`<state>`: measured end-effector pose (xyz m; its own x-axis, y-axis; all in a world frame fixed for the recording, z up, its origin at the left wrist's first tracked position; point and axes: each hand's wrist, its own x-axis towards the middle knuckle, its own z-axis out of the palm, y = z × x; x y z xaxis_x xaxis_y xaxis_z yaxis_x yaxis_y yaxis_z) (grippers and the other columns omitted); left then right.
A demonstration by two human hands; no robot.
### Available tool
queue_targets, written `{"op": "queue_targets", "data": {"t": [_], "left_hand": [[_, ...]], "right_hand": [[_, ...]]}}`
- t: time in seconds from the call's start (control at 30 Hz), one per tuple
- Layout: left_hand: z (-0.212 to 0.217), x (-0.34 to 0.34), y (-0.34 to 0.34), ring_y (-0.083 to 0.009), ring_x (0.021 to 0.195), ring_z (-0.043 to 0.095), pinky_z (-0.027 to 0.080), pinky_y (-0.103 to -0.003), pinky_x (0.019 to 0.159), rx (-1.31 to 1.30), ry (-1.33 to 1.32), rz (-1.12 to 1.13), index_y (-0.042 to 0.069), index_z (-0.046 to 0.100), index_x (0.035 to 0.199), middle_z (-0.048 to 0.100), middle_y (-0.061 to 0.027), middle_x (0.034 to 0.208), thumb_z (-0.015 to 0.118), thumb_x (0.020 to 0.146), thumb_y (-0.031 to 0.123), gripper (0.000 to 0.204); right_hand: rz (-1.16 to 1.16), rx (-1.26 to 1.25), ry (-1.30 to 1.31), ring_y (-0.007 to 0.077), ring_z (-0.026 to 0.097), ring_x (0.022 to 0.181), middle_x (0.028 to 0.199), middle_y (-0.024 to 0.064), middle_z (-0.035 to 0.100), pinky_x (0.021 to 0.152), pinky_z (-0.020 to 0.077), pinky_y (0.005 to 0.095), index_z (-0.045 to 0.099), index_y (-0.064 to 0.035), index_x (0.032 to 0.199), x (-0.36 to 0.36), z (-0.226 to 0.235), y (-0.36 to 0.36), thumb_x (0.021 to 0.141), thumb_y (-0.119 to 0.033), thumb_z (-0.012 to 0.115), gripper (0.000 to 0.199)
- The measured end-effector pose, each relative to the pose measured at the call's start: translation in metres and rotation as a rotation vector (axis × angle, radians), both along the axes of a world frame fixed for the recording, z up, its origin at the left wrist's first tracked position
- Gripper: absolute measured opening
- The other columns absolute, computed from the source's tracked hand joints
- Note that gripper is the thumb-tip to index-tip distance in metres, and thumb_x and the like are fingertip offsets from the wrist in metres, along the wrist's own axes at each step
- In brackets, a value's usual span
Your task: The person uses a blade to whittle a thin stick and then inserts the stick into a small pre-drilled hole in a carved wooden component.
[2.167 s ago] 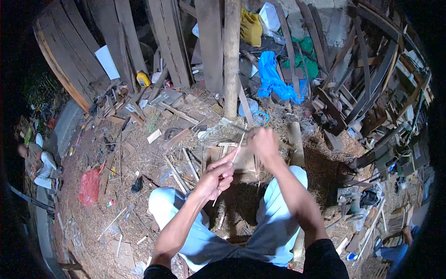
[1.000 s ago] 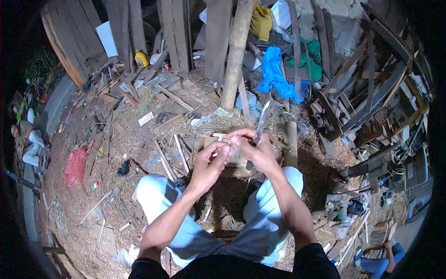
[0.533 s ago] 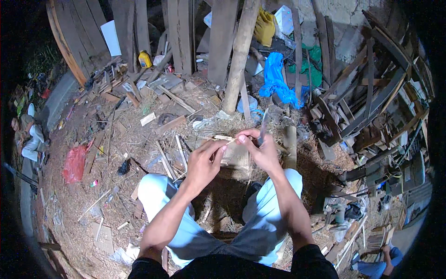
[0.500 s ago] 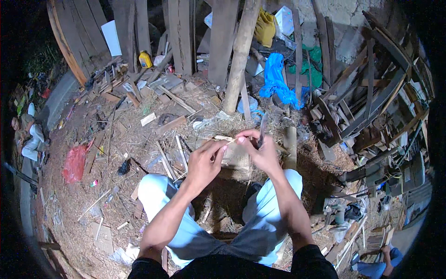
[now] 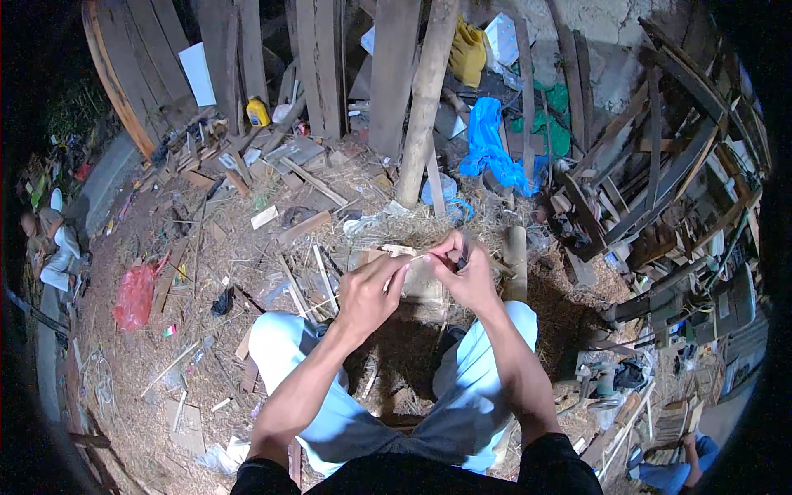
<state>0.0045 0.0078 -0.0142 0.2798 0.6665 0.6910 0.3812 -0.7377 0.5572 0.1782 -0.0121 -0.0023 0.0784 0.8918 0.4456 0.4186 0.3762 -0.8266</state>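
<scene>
My left hand is closed in a pinch on a thin pale strip that looks like split wood or bamboo. The fingertips of my right hand meet the strip's other end, close to my left fingers. A dark narrow tool, seemingly a knife, is tucked in my right hand; its blade is hard to make out now. Just past my left fingers shows a pale, ragged sliver. Below and between the hands stands a light wooden block, partly hidden by them.
Wood offcuts and shavings litter the ground around my knees. A red plastic bag lies at left, a blue plastic sheet at the back. A wooden post rises ahead; stacked timber fills the right. People sit at far left and lower right.
The tool in my right hand has tilted, so its blade no longer shows plainly upright. My fingertips have parted slightly along the strip, both hands staying over the block.
</scene>
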Motion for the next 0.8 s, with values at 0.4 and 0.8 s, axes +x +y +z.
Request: {"op": "queue_targets", "data": {"t": [0.4,0.8], "left_hand": [[0.016,0.004,0.001,-0.0245,0.061,0.06,0.046,-0.034,0.055,0.061,0.108,0.051,0.005,0.063,0.084,0.06,-0.0073,0.072,0.063,0.076,0.006,0.008],[0.018,-0.004,0.007,-0.0238,0.067,0.058,0.041,-0.036,0.061,0.128,0.115,0.008,0.005,0.062,0.084,0.06,-0.0075,0.076,0.063,0.076,0.006,0.008]], "right_hand": [[0.036,-0.068,0.105,0.0057,0.045,0.06,0.065,0.0003,0.053,0.054,0.0362,0.023,0.058,-0.0014,0.077,0.0,-0.001,-0.002,0.077,-0.005,0.064,0.007],[0.058,-0.04,0.045,0.0086,0.05,0.062,0.069,0.0037,0.059,0.057,0.0401,0.0252,0.061,-0.0008,0.082,-0.002,0.007,-0.004,0.079,-0.007,0.06,0.007]]}}
